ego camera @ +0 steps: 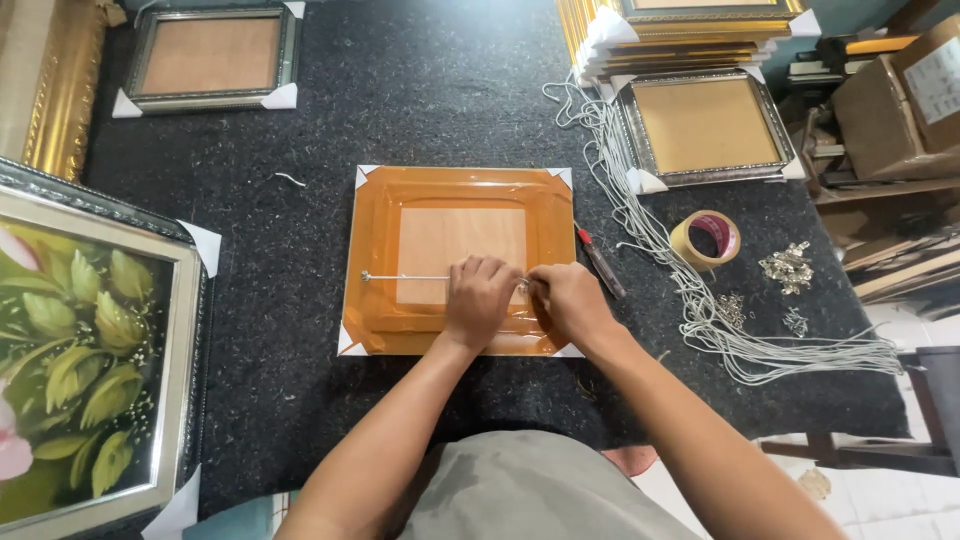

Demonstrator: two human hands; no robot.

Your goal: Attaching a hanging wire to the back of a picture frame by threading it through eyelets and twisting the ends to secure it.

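The rectangular picture frame wrapped in glossy orange film [460, 260] lies face down on the dark speckled felt tabletop [420, 110], directly beneath both hands. The left hand [478, 298] and right hand [566, 300] pinch a thin white hanging cord [410, 277] stretched across the wooden back. Right of the right hand: a red-tipped pen [598, 262], a tan tape roll [706, 239], and bundled white cords [720, 330].

1. Picture frame [455, 192]: lies back-up, flat on the dark table, wrapped in glossy orange-brown tape, with white corner protectors.
2. White hanging cord [410, 277]: stretched straight across the frame's back panel.
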